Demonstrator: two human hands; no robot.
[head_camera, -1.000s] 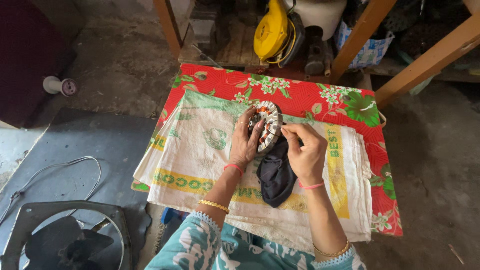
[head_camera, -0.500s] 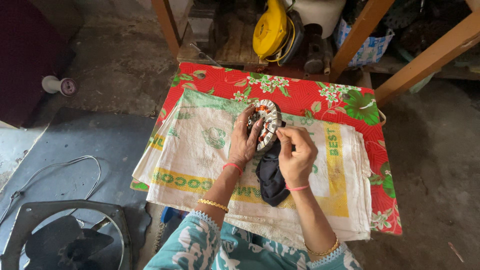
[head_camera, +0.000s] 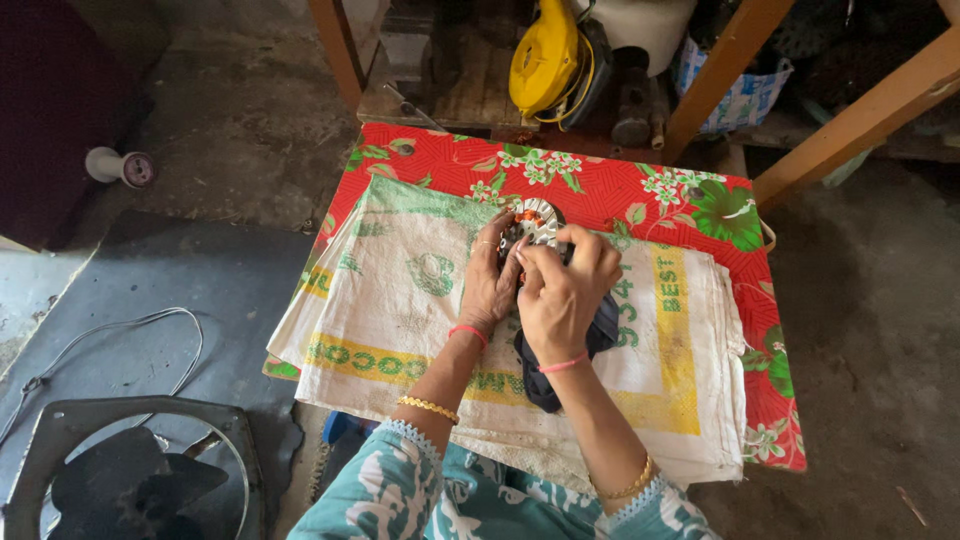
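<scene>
- Stator (head_camera: 537, 222), a round metal ring with copper-coloured windings, sits toward the far edge of the table, on the sack (head_camera: 420, 300) and near the middle of its width.
- My left hand (head_camera: 492, 283) curls round the stator's left side, fingers bent against its rim and holding it.
- My right hand (head_camera: 562, 296) covers the stator's near side; the fingers are drawn together at its top, but I cannot tell just what they pinch.
- A dark cloth (head_camera: 540, 375) lies under my right hand and trails toward the near edge, touching the stator's lower part.
- The sack is white with green and yellow print and covers most of the table; a red flowered cover (head_camera: 640, 190) shows along the far and right edges.
- Past the far edge, a yellow power tool (head_camera: 543, 55) rests on a wooden shelf.
- On the floor by the near left corner lie a fan frame (head_camera: 130, 470) and a thin grey cable (head_camera: 120, 340).
- A small spool (head_camera: 122, 166) lies on the floor, well off to the left.
</scene>
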